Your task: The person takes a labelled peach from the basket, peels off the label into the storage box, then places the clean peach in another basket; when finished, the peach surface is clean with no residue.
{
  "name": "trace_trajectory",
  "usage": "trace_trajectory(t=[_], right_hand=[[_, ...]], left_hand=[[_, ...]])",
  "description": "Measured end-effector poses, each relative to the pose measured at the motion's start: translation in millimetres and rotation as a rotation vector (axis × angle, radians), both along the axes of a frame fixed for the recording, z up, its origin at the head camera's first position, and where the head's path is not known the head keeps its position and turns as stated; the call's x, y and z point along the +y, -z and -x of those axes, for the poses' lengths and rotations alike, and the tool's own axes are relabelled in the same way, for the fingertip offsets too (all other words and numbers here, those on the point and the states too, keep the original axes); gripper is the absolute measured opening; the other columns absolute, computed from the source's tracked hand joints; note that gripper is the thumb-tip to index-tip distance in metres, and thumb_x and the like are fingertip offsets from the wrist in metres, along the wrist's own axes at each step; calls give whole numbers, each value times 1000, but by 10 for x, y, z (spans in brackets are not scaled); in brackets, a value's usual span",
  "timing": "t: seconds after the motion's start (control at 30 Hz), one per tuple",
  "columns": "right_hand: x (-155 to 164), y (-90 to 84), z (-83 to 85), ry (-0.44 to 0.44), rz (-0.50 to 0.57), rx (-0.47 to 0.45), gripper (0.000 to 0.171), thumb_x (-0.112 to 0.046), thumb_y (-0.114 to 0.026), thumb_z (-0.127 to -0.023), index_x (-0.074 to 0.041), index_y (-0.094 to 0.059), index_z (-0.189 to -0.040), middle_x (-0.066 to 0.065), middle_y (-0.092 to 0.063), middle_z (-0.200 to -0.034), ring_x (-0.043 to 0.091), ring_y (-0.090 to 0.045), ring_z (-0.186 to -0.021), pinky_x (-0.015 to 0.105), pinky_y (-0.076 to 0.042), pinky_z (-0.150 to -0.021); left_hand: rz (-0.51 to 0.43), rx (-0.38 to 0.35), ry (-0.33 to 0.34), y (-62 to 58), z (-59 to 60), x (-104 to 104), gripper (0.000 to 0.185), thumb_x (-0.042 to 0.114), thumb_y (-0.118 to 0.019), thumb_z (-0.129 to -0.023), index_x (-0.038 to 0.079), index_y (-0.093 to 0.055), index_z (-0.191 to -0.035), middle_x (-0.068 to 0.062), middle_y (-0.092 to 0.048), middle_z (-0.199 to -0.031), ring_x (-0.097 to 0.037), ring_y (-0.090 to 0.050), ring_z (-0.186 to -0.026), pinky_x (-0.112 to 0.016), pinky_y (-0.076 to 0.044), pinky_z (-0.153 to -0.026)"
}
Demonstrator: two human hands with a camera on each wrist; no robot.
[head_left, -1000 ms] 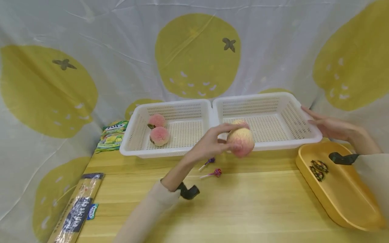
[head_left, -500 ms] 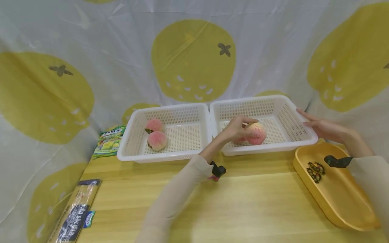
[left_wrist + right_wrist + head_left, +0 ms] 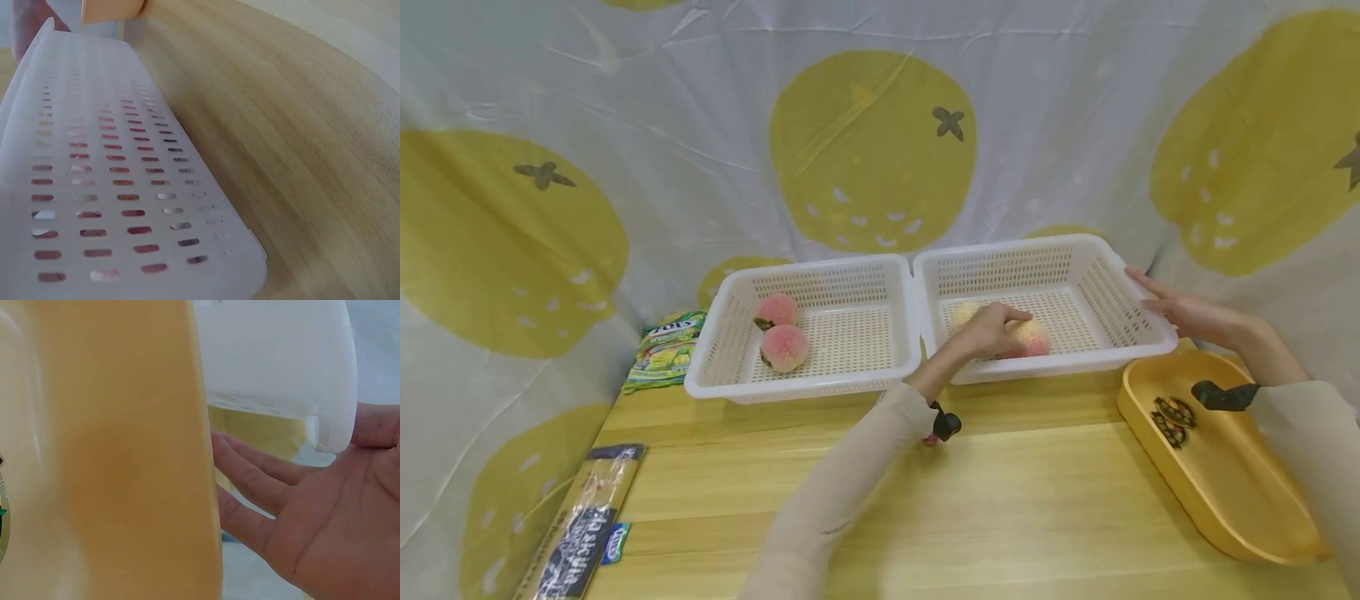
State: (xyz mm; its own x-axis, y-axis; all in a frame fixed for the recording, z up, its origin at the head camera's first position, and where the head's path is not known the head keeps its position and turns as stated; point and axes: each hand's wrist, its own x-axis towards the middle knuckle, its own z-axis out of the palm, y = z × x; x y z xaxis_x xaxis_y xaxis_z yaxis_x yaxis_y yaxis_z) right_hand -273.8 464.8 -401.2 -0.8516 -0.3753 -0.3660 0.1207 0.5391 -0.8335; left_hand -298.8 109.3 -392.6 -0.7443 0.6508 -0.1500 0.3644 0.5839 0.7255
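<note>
My left hand [image 3: 997,323] reaches into the right white basket [image 3: 1123,287] and grips a pink-yellow peach [image 3: 1032,338] that rests on the basket floor. Beside it, a second peach [image 3: 964,314] shows partly behind the hand. My right hand [image 3: 1159,297] lies with straight fingers against that basket's right rim. In the right wrist view the right hand [image 3: 294,506] is open, palm showing, next to the basket corner [image 3: 281,369]. The left wrist view shows only the basket wall [image 3: 112,187] and the wooden table [image 3: 300,125]. The left white basket [image 3: 722,312] holds two pink peaches [image 3: 784,347].
A yellow tray [image 3: 1232,500] with small dark sweets [image 3: 1172,417] lies at the right front. A green snack bag [image 3: 664,350] sits left of the baskets. A long biscuit pack [image 3: 580,533] lies at the table's left edge. A lemon-print cloth hangs behind.
My left hand has carried the peach from above the table's front, over the rim and down onto the right basket's floor. The right hand has stayed on the rim.
</note>
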Motion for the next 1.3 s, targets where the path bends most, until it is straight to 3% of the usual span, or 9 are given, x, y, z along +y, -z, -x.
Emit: trace_trajectory(t=[0.17,0.3,0.4,0.57,0.73,0.87,1.0,1.17,1.3], right_hand=[[-24,-33,23,-2,-14,-7,72,-32,-29,-115,-33,29,-158,30,17,-168,-16,-52,-110,41,-47,-95],[12,-37,18,-15,-38,2,71,-31,-28,-115,-30,28,-158,31,22,-166,-19,-50,-110,42,-47,-96],[33,-34,19,-34,-59,11,70,-30,-28,-116,-30,28,-158,31,25,-166,-22,-47,-109,42,-47,-95],[66,-33,-1,-62,-93,27,70,-30,-27,-116,-30,28,-159,30,27,-165,-28,-41,-107,47,-49,-95],[69,-29,20,-74,-115,30,71,-31,-28,-116,-31,29,-158,26,32,-164,-33,-34,-105,43,-49,-92],[62,-62,53,-87,-143,29,72,-30,-28,-116,-30,32,-157,27,35,-162,17,-32,-154,62,-48,-96],[-56,-224,42,-72,-235,46,80,-31,-36,-114,-16,30,-158,33,33,-160,70,9,-144,85,-24,-100],[-797,-610,25,-96,-391,220,89,-34,-51,-109,-4,12,-164,40,10,-165,66,7,-148,84,-12,-107],[-1818,-773,6,-172,-300,415,84,-34,-58,-106,-13,-6,-168,29,-6,-171,55,-5,-156,77,-12,-118]], left_hand=[[-63,57,19,-61,11,-182,60,10,-77,-93,7,-56,-149,-24,-69,-116,-14,-50,-71,-17,-37,-56],[-168,79,33,-277,-63,-574,57,19,-72,-98,8,-54,-151,-19,-66,-140,-19,-66,-101,-24,-55,-85],[-206,67,-3,-509,-162,-1103,62,28,-71,-99,12,-50,-154,-7,-49,-161,-23,-48,-145,-39,-45,-117],[-201,168,-230,-719,-333,-2252,76,44,-77,-93,27,-43,-159,-5,-56,-153,-30,-54,-139,-49,-45,-115],[-168,306,-548,-521,-420,-3390,83,47,-79,-90,28,-39,-161,-9,-42,-163,-39,-37,-151,-69,-33,-116],[-103,132,-653,-278,-488,-3973,92,49,-72,-94,35,-16,-166,-4,6,-176,-46,4,-160,-82,-18,-114],[-158,-16,-608,-48,-513,-4193,92,41,-67,-99,37,-4,-167,-15,2,-175,-48,-16,-156,-74,-26,-116],[-235,-74,-567,140,-531,-4244,99,31,-70,-99,40,2,-165,-21,-10,-173,-45,-33,-147,-65,-30,-118],[-288,-82,-591,186,-562,-4233,101,27,-73,-97,40,1,-166,-20,-13,-173,-45,-33,-149,-63,-29,-119]])
